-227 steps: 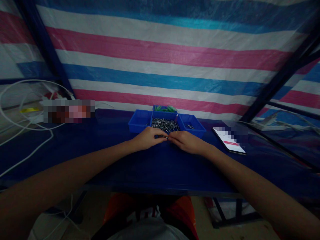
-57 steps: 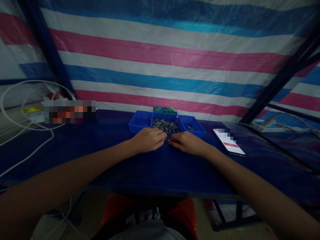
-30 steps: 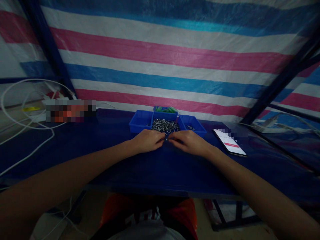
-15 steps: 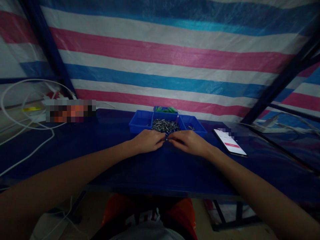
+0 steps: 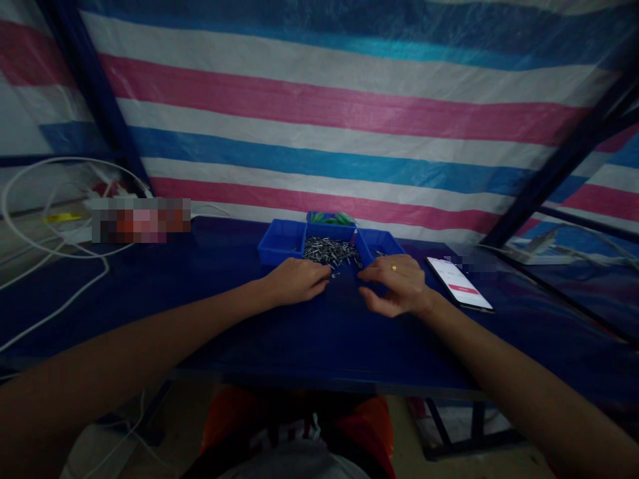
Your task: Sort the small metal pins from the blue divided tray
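Note:
My left hand [image 5: 299, 281] is closed just in front of the pile of small metal pieces [image 5: 329, 251], its fingertips pinched near a tiny metal part [image 5: 335, 275]. What those fingers hold is too small to make out. To the right, my right hand [image 5: 394, 285], with a gold ring, has its thumb apart from its fingers and nothing visible between them. It is in front of the right blue bin [image 5: 382, 239], which has a few metal pieces inside. The left blue bin [image 5: 283, 241] stands beside the pile, and a back bin [image 5: 331, 229] holds green items.
A lit phone [image 5: 460, 285] lies on the blue table [image 5: 299, 346] at the right. White cables [image 5: 102, 266] loop over the left side. Blue metal posts and a striped sheet [image 5: 324, 100] stand behind. A blurred patch covers something at the left.
My right hand has moved right, away from my left hand, and its thumb and fingers have parted. My left hand has stayed in nearly the same place.

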### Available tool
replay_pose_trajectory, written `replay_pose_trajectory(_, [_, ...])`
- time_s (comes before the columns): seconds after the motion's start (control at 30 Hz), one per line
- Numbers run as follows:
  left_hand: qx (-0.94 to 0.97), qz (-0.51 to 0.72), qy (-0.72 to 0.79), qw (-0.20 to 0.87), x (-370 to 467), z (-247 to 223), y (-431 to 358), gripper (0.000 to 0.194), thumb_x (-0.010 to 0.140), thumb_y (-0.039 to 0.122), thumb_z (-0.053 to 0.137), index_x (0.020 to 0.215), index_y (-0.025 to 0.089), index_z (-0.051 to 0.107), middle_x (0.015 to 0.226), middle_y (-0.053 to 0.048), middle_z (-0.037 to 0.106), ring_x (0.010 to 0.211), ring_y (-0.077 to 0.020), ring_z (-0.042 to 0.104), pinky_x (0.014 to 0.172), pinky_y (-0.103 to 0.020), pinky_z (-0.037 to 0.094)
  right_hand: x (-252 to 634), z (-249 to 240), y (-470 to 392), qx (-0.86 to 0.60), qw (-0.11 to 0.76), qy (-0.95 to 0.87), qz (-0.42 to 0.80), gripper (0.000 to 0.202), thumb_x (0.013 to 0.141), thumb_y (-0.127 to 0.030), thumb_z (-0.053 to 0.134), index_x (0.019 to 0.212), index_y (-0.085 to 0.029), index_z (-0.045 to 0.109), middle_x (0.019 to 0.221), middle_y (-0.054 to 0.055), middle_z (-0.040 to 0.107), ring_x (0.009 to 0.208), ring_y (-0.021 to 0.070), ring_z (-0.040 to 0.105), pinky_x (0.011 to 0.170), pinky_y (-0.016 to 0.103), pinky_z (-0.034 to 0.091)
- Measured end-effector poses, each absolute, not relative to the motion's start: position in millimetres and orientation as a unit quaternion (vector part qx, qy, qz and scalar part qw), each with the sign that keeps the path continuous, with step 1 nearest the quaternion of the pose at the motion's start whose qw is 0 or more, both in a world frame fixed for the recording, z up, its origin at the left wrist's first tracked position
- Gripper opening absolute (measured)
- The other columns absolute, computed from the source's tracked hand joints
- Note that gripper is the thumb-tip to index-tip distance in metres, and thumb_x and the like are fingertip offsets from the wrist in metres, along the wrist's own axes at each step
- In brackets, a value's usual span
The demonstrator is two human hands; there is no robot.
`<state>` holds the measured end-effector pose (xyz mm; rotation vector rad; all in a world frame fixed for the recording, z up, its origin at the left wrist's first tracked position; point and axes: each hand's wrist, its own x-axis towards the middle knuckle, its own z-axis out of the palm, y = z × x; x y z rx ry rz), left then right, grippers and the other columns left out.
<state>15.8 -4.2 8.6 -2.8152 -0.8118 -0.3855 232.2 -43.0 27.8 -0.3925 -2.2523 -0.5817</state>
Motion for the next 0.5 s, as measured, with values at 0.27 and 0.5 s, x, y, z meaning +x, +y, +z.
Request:
replay_pose_trajectory(0.27, [-0.948,-0.133,-0.273,0.093,15.8,8.0,-2.9,0.014,0.086,0.024,0.045,0.082,0.017,0.055,0.075,-0.001,0.062,0.070,-0.0142,0.060,0.056,-0.023,0.038,219.9,23.9,-33.3,-0.311,0.176,-0.930,-0.087,0.026,0.090,-0.029,0.040,0.099,-0.013,0.059,0.078,0.005,0.063,0.072,0.0134,0.058,0.065,0.025,0.042])
replay_pose_trajectory(0.5, [-0.948,-0.133,-0.271,0.096,15.7,7.5,-2.7,0.015,0.086,0.026,0.045,0.082,0.017,0.055,0.074,-0.001,0.062,0.069,-0.0146,0.059,0.056,-0.023,0.039,219.1,24.6,-34.3,-0.336,0.146,-0.929,-0.062,0.027,0.091,-0.027,0.038,0.096,-0.014,0.061,0.079,0.006,0.065,0.073,0.0149,0.059,0.067,0.026,0.041])
